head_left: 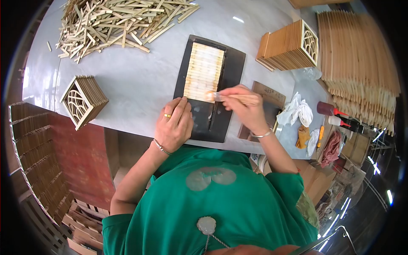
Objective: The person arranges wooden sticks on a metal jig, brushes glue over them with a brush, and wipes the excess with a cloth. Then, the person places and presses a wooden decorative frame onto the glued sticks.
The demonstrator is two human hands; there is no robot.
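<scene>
The left hand lies palm down, its fingers close together, slightly bent and pointing forward. The right hand is apart from it, to its right and slightly farther forward, fingers drawn into a pinch and pointing left, toward the space ahead of the left fingertips. Both elbows are bent, and the bare forearms angle inward from either side.

glossy grey tabletop, matt pale wood strips
</scene>
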